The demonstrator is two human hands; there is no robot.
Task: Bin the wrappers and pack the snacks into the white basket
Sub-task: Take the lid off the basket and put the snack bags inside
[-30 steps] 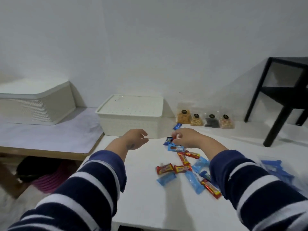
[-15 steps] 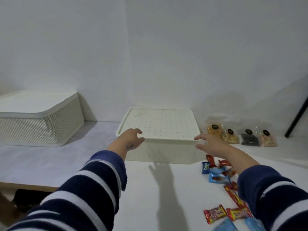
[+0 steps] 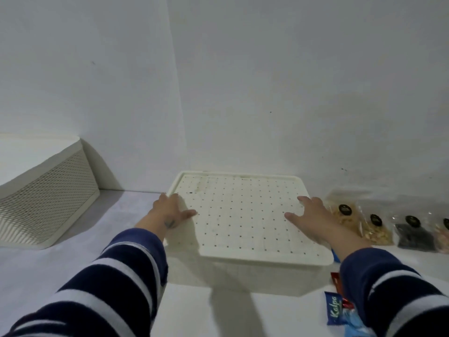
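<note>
At the far left we see a second white basket [image 3: 46, 205] with mesh sides and a solid top, standing against the wall, well apart from our hands.

Next comes our left hand [image 3: 170, 211]. It lies on the left edge of the lid [image 3: 243, 215], fingers over the rim and thumb stretched flat along the top; whether the fingers curl under the edge we cannot tell. The sleeve is navy with white stripes.

The lid is cream with rows of small holes, and it sits on the basket [image 3: 238, 273] we are to fill, which stands on the white table [image 3: 48, 276] close to the wall. The basket lies straight ahead, between our two hands; only its front wall shows, in shadow below the lid.

Our right hand [image 3: 313, 220] rests on the right part of the lid, fingers spread wide and flat, thumb pointing inward. It grips nothing.

Just right of the basket, along the wall, stand clear snack bags [image 3: 371, 229]: we count four, two with pale contents, one dark, and one cut off at the frame edge.

Lower right, beside our right sleeve, lie small sweets: a blue Kalpa bar [image 3: 334, 311], a red bar [image 3: 336, 282] partly hidden, and a blue scrap [image 3: 336, 256] peeping from under the lid's corner. That makes three we can count; the arm hides some of the pile.
</note>
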